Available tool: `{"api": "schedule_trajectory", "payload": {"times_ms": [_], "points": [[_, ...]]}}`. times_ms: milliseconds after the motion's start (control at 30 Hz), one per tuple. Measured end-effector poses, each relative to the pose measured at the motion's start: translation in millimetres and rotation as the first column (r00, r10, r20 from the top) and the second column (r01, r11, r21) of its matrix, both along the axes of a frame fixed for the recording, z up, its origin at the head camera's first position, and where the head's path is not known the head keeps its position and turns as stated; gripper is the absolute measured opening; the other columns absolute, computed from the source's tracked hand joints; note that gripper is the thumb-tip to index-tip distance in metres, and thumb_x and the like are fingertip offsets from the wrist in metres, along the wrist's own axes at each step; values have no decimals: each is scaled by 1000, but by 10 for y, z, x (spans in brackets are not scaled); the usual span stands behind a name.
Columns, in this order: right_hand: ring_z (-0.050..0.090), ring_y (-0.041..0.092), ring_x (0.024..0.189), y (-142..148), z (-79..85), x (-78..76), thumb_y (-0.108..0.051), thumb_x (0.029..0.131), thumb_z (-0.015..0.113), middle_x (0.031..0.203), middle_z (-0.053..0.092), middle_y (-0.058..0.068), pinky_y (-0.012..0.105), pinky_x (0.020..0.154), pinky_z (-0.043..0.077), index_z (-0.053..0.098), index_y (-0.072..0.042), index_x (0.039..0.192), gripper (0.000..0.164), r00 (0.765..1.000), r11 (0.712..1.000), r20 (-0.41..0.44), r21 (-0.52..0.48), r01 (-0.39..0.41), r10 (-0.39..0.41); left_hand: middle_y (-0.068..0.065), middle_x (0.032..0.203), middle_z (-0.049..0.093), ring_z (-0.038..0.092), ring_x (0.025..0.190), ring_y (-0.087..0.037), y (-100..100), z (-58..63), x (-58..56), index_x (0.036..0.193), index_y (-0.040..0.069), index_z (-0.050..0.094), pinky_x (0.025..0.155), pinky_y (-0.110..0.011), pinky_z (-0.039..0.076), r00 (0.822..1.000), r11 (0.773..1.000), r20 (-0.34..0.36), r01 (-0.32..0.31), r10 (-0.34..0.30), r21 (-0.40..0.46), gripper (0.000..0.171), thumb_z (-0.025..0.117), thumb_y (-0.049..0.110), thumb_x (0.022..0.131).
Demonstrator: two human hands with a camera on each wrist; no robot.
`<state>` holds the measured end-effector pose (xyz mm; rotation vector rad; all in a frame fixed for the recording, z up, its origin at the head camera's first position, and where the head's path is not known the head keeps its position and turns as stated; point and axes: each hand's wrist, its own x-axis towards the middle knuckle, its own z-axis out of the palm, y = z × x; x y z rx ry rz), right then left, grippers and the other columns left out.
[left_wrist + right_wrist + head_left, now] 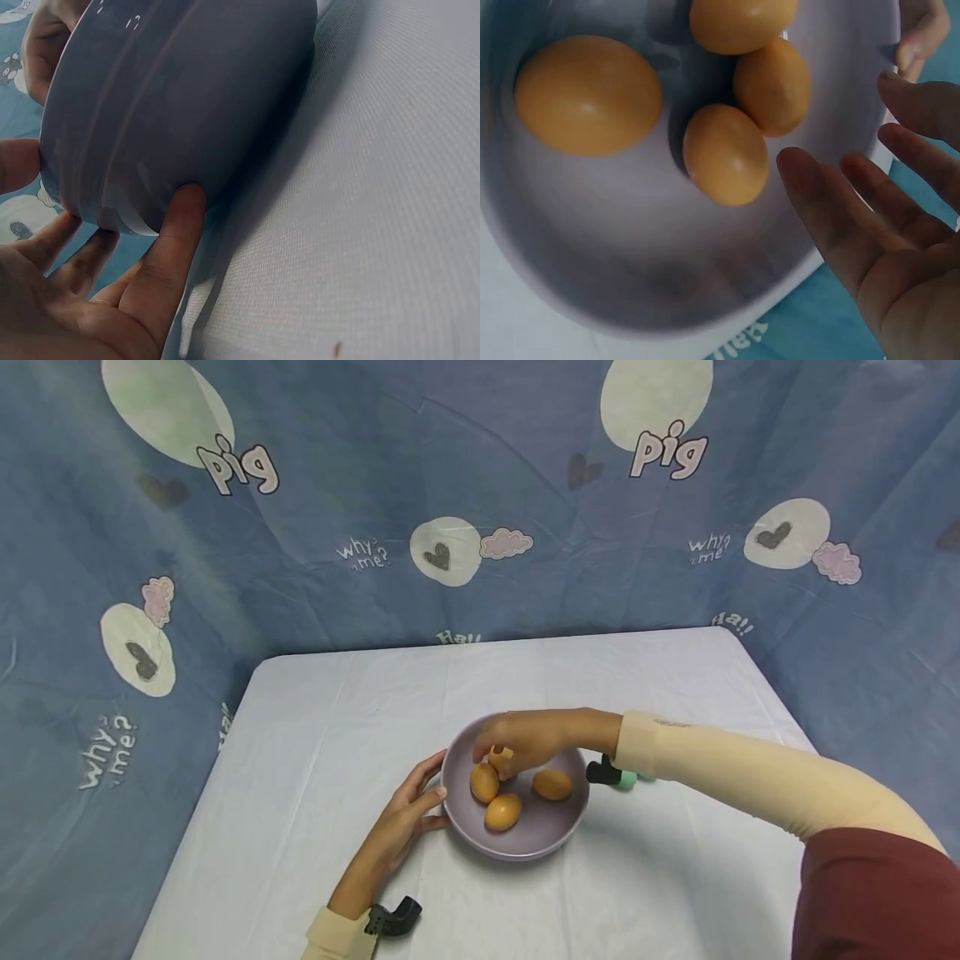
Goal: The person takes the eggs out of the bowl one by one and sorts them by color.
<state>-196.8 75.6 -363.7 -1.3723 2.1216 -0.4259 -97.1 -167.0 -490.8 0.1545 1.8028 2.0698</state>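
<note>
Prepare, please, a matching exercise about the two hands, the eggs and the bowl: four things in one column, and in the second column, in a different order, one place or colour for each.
Column one:
1. left hand
2. right hand
3. four eggs
4. bowl

Column two:
A. orange-brown
B. touching the bowl's outer wall
C. greyish purple
D. over the bowl's inside, near the eggs

Pairs: 1-B, 2-D, 3-A, 4-C

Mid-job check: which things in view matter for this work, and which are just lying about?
In the job:
- purple bowl
- four brown eggs inside it
- left hand, touching its side
- right hand, over the eggs

Not in it:
- white cloth underneath
- blue printed curtain behind
- black device at the left wrist
</note>
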Motion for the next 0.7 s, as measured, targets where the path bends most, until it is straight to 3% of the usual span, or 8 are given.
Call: {"api": "schedule_trajectory", "payload": {"times_ms": [267,700], "points": [[62,25,113,-79,-100,10,-11,88,75,120,68,9,30,98,49,68,-5,122,35,995,999,-93,-14,-33,31,-8,164,24,47,133,-33,-3,-4,-7,156,20,32,87,-44,58,1000,1000,2,-5,5,-5,60,56,19,101],[60,16,102,-191,-325,37,-11,90,73,115,66,5,20,90,48,69,-8,120,30,996,999,-86,41,-23,27,-9,164,23,49,131,-30,-13,-23,-10,156,19,31,87,-44,57,1000,1000,-8,4,-4,-2,60,56,19,101]]}}
